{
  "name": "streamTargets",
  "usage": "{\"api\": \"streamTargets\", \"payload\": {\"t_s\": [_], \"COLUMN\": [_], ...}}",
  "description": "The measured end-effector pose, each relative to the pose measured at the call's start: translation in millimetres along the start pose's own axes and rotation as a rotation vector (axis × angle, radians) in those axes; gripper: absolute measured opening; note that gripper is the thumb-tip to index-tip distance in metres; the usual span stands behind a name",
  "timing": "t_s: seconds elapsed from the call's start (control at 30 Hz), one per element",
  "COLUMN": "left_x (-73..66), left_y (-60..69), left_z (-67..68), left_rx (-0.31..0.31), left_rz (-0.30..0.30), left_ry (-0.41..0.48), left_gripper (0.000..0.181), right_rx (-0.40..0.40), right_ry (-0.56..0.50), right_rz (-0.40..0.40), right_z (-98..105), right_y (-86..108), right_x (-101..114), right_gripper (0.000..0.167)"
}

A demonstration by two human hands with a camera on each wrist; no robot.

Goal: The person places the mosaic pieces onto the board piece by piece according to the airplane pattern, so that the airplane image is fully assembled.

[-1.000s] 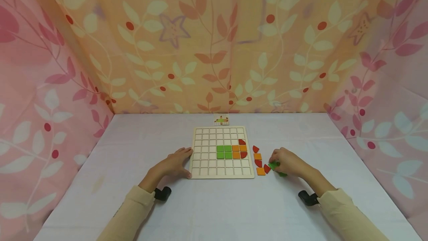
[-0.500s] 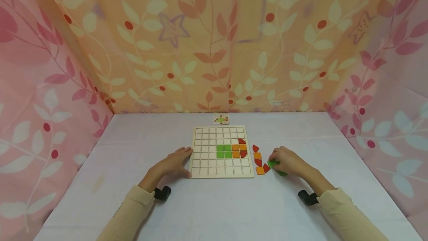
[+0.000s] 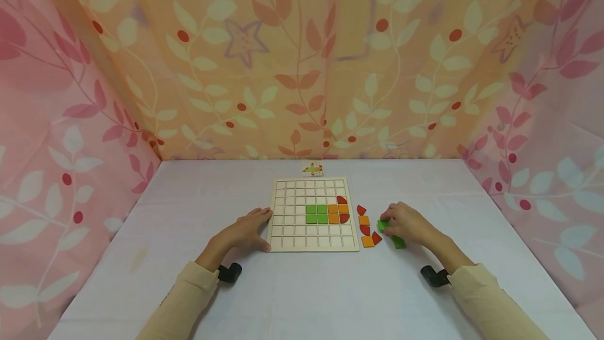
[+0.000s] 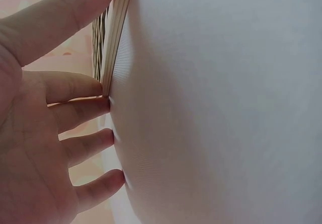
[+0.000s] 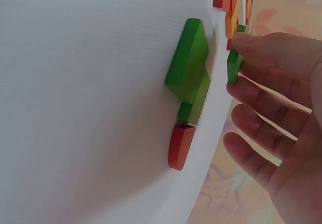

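My left hand (image 3: 245,229) lies at the left edge of a pale wooden grid board (image 3: 288,235); its spread fingertips and thumb touch the rim. In the left wrist view, the fingers (image 4: 83,146) look nearly straight against the board's side. Right of the board, my right hand (image 3: 407,223) pinches a green tile (image 5: 233,67) between thumb and fingers, low over the table. Below that hand lie more green tiles (image 5: 190,58), overlapping, with a red rounded piece (image 5: 180,148) beside them. On the board, green squares (image 3: 316,214), orange squares (image 3: 333,218) and red quarter-rounds (image 3: 342,200) form a block.
Loose orange squares (image 3: 364,220) and red pieces (image 3: 376,237) lie in a rough column between the board and my right hand. A small picture card (image 3: 312,168) is behind the board. Patterned curtains (image 3: 302,67) enclose the white table (image 3: 302,298) at the back and sides.
My right hand has shifted slightly away from me, with the green tile moving along at its fingertips. More of the green tiles below it now shows. The left hand stays put.
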State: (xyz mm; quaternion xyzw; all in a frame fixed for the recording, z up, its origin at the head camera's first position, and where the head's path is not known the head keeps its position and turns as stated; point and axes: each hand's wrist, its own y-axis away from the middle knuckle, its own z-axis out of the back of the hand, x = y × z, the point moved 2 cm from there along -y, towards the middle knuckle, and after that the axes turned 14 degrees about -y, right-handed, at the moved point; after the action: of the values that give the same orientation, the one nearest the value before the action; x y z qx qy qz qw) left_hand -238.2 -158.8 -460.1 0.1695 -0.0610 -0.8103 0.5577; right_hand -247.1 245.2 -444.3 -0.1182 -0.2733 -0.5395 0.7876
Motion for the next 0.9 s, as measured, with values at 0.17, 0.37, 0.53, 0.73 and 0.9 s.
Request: {"api": "streamTargets", "payload": {"t_s": [0.17, 0.37, 0.53, 0.73, 0.9], "left_x": [-0.3, 0.0, 0.1, -0.3, 0.3], "left_y": [0.2, 0.4, 0.5, -0.9, -0.6], "left_z": [-0.4, -0.8, -0.7, -2.6, -1.8], "left_rx": [0.005, -0.004, -0.003, 0.0, -0.001], "left_rz": [0.004, 0.001, 0.004, 0.018, 0.019], "left_ry": [0.001, 0.002, 0.017, 0.011, 0.009], "left_gripper": [0.097, 0.097, 0.096, 0.097, 0.097], "right_rx": [-0.011, -0.026, -0.031, -0.042, -0.049], "right_ry": [-0.004, -0.019, -0.033, -0.061, -0.066], "right_rz": [-0.009, -0.007, 0.007, 0.004, 0.017], "right_z": [-0.6, 2.1, 3.8, 3.9, 4.8], "right_y": [-3.9, -10.3, -15.2, -20.9, -28.1], "right_x": [4.2, 10.8, 14.9, 21.3, 29.5], "right_gripper": [0.024, 0.024, 0.024, 0.026, 0.027]}}
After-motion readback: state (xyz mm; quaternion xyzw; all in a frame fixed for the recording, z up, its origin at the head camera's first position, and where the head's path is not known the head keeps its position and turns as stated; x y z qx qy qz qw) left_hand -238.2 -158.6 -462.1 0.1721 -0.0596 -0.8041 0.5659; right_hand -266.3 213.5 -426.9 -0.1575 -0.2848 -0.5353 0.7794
